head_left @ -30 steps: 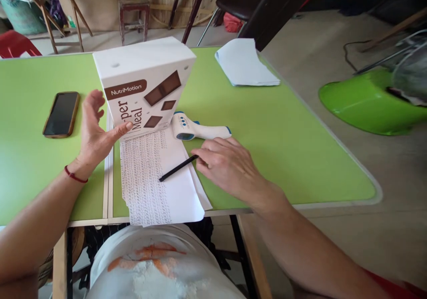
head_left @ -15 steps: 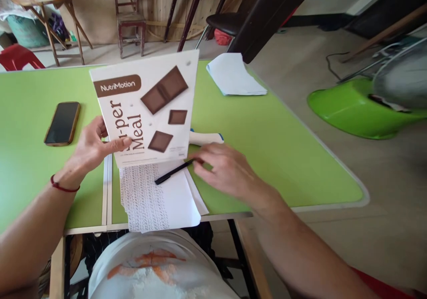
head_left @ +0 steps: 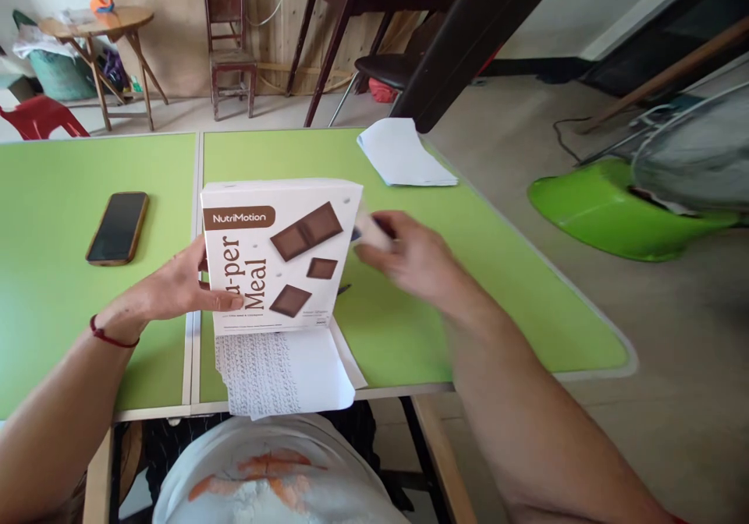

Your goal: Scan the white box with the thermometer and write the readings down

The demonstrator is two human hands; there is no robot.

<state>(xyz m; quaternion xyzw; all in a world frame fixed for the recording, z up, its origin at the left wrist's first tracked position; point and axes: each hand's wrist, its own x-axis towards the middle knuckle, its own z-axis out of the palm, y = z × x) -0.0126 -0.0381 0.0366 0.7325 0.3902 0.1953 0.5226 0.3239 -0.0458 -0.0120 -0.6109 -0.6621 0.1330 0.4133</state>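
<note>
NutriMotion box (head_left: 284,263): the thumb and fingers of my left hand (head_left: 172,284) clamp it upright above the written sheets (head_left: 316,372); whether its base touches them I can't tell. My right hand (head_left: 417,255), at the pen (head_left: 344,288) half a second ago, now grips the white handheld device (head_left: 373,231) just beside it. So both hands are occupied, and the pen is mostly hidden behind the box, over the worktop (head_left: 497,321).

NutriMotion box (head_left: 279,263): white, brown label (head_left: 243,217), 3 printed brown chocolate pieces (head_left: 306,231). Tabletop (head_left: 503,306) lime green. Bracelet (head_left: 111,340) dark red.
</note>
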